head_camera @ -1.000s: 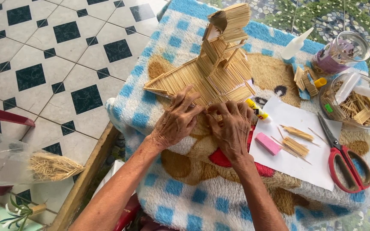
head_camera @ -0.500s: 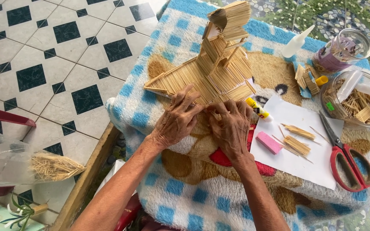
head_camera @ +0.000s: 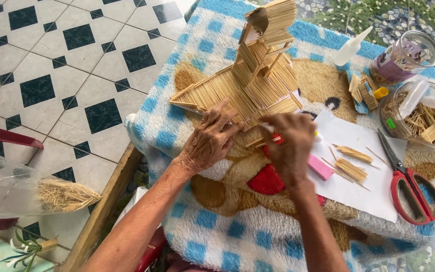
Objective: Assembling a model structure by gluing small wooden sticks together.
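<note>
A model house (head_camera: 247, 85) built of thin wooden sticks stands on a blue-and-white checked blanket (head_camera: 212, 221) with a bear picture. My left hand (head_camera: 208, 142) rests on the near edge of the model's sloping roof panel, fingers curled over it. My right hand (head_camera: 290, 147) is just to the right, at the model's lower edge. Its fingertips pinch a thin stick (head_camera: 256, 143), with something small and red showing beside them. The two hands are a few centimetres apart.
A white paper sheet (head_camera: 363, 196) holds stick bundles (head_camera: 351, 169) and a pink block (head_camera: 321, 167). Red-handled scissors (head_camera: 415, 187), a clear bowl of sticks (head_camera: 421, 120), a glass jar (head_camera: 404, 55) and a white bottle (head_camera: 351, 48) lie right. A bag of straw (head_camera: 56, 194) lies on the tiled floor.
My right hand has turned and shifted slightly right, fingertips now pinching a stick at the model's lower edge. The left hand stays on the roof panel.
</note>
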